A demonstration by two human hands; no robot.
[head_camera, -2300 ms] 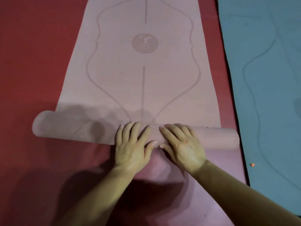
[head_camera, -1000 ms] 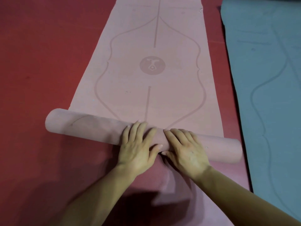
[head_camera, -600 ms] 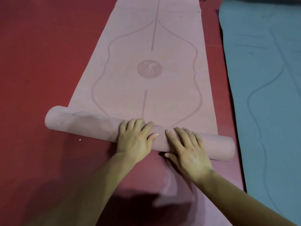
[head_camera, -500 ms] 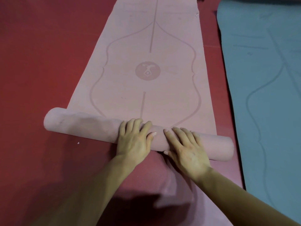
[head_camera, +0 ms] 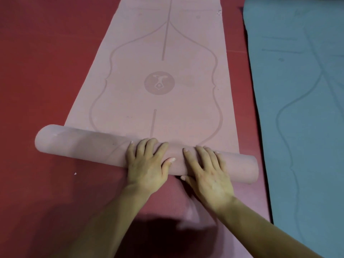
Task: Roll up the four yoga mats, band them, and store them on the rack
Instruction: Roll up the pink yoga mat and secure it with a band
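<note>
- Pink mat (head_camera: 158, 43) is lying mid-frame, near end forming a roll (head_camera: 83, 144) across lower centre.
- Left hand (head_camera: 147, 168) and right hand (head_camera: 208, 175) are pressing roll, fingers (head_camera: 149, 148) straight, spread.
- Blue mat (head_camera: 301, 90) is lying flat, right edge.

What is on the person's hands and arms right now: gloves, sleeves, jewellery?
Nothing worn shows. Left hand and right hand are ungloved and ringless; both forearms are bare to the frame edge, without sleeve, watch or bracelet. Nails look short.

No legible text, only a round emblem (head_camera: 159, 82) on the pink mat (head_camera: 186, 112)
</note>
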